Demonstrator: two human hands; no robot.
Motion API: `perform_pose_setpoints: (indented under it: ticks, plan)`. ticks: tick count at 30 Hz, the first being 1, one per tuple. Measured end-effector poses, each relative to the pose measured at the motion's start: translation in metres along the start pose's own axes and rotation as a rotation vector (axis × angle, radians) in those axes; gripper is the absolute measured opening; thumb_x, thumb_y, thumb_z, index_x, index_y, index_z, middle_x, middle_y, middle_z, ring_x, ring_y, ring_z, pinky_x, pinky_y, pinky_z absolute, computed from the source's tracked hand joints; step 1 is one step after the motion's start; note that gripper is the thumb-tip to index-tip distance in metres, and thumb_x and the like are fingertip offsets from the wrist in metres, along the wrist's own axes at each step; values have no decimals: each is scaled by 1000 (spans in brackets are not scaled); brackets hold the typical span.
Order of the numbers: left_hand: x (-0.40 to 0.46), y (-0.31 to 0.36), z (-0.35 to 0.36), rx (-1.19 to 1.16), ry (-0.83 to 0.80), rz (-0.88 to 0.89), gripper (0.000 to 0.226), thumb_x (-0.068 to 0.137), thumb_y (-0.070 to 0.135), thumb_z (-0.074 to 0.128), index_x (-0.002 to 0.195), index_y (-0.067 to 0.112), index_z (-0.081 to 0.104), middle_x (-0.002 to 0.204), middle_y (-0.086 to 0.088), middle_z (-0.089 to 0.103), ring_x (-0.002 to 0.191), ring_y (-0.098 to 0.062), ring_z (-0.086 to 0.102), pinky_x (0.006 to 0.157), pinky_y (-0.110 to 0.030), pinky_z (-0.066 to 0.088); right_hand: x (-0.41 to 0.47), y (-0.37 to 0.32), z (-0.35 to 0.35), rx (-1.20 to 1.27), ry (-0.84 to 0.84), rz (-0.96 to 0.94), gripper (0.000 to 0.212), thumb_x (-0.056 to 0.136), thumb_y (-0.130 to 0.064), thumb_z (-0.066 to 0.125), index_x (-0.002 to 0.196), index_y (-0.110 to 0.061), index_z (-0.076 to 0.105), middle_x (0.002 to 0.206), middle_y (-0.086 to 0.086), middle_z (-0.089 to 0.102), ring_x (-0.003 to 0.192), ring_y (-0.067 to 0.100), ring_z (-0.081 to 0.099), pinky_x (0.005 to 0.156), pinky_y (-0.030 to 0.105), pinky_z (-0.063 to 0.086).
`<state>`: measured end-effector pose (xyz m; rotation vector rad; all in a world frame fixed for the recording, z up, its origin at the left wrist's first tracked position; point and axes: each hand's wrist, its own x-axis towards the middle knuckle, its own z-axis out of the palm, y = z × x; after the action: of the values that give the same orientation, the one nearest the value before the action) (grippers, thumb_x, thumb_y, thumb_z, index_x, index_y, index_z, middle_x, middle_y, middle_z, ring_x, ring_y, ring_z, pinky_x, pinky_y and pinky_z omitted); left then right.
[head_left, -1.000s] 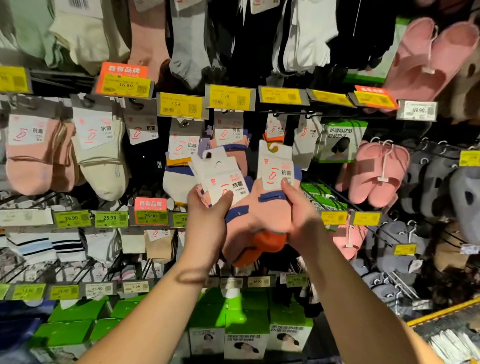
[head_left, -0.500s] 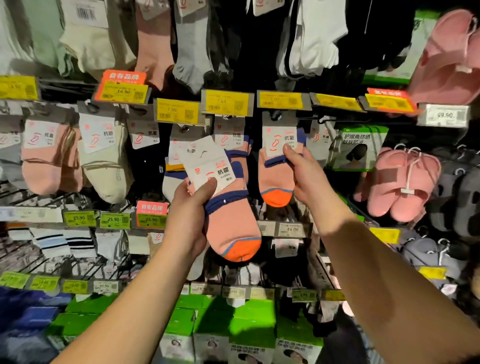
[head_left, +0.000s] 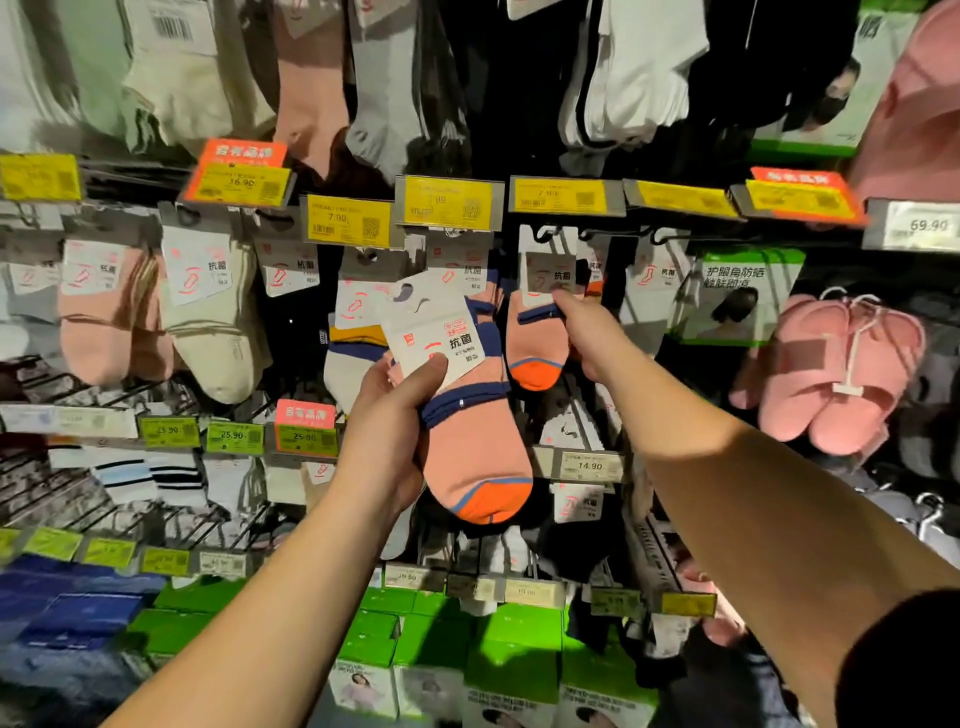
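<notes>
In the middle of the rack (head_left: 156, 519), the right hand (head_left: 589, 340) pinches hung socks (head_left: 535, 338) at the cuff. The left hand (head_left: 392, 421) grips loose socks (head_left: 478, 457) just beside, thumb on their card (head_left: 434, 327).

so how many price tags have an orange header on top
3 orange-header tags: upper left at 16.90, upper right, mid left at 25.90. Others may be hidden.
</notes>
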<state>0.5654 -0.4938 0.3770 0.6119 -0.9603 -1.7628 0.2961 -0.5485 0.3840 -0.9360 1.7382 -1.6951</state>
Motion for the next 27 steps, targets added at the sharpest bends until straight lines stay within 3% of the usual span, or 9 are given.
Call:
perform_pose_setpoints:
  ticks: [1, 3, 5, 8, 13, 15, 18, 21, 27]
  plan:
    - [0, 0, 0, 1, 0, 2, 40, 97, 8, 61, 135, 7, 51, 117, -14, 73, 84, -22, 75, 62, -31, 59, 19, 13, -4, 9, -17, 11, 62, 76, -60, 58, 116, -13, 71, 120, 4, 71, 124, 27, 57, 111, 46, 40]
    - [-1, 0, 1, 5, 5, 7, 41, 96, 8, 61, 136, 8, 51, 117, -13, 73, 85, -22, 75, 63, -32, 60, 63, 45, -14, 37, -41, 51, 101, 59, -73, 61, 142, -15, 50, 137, 5, 61, 129, 29, 54, 112, 52, 39]
    - [-1, 0, 1, 6, 12, 11, 40, 96, 7, 62, 135, 8, 51, 118, -13, 72, 86, -22, 75, 64, -32, 60, 57, 45, -14, 65, -48, 82, 109, 56, -76, 61, 147, -20, 39, 140, 6, 57, 126, 30, 55, 110, 53, 42]
    - [-2, -1, 1, 1, 19, 12, 38, 96, 7, 61, 133, 8, 52, 116, -13, 73, 84, -21, 75, 64, -32, 60, 10, 21, -7, 89, -65, 113, 85, 75, -68, 61, 142, -20, 41, 132, 4, 62, 119, 23, 60, 105, 44, 46]
    - [-4, -3, -1, 1, 5, 18, 20, 96, 4, 60, 111, 16, 57, 92, 0, 78, 77, -16, 75, 63, -31, 59, -5, 35, -20, 74, -90, 150, 81, 84, -67, 58, 147, -20, 40, 134, -2, 55, 119, 13, 56, 99, 34, 45]
    - [-5, -6, -1, -5, 6, 15, 19, 96, 3, 60, 106, 19, 56, 86, 3, 78, 74, -14, 75, 64, -31, 60, -22, 41, -21, 103, -1, 161, 57, 94, -51, 60, 137, -17, 46, 125, 1, 58, 107, 12, 61, 84, 28, 49]
    - [-5, -10, -2, 1, 7, 8, 27, 95, 3, 61, 121, 10, 56, 94, -2, 78, 76, -17, 75, 62, -29, 60, -62, 41, -13, 162, 58, 116, 10, 100, -30, 56, 103, -21, 56, 95, -1, 59, 77, 9, 58, 65, 23, 44]
    - [-5, -15, 2, 16, 15, 14, 40, 94, 2, 61, 133, 5, 51, 110, -11, 75, 83, -21, 75, 64, -30, 60, -112, 27, 6, 205, -15, 49, 14, 103, -26, 50, 94, -20, 58, 88, 0, 57, 71, 11, 52, 63, 23, 42]
    - [-7, -28, 10, 73, -10, 42, 30, 93, -1, 62, 117, 13, 54, 104, -8, 76, 84, -19, 75, 67, -28, 60, -178, 16, 30, 276, -127, -142, 15, 99, -31, 60, 89, -20, 61, 82, 1, 64, 78, 12, 60, 73, 30, 49]
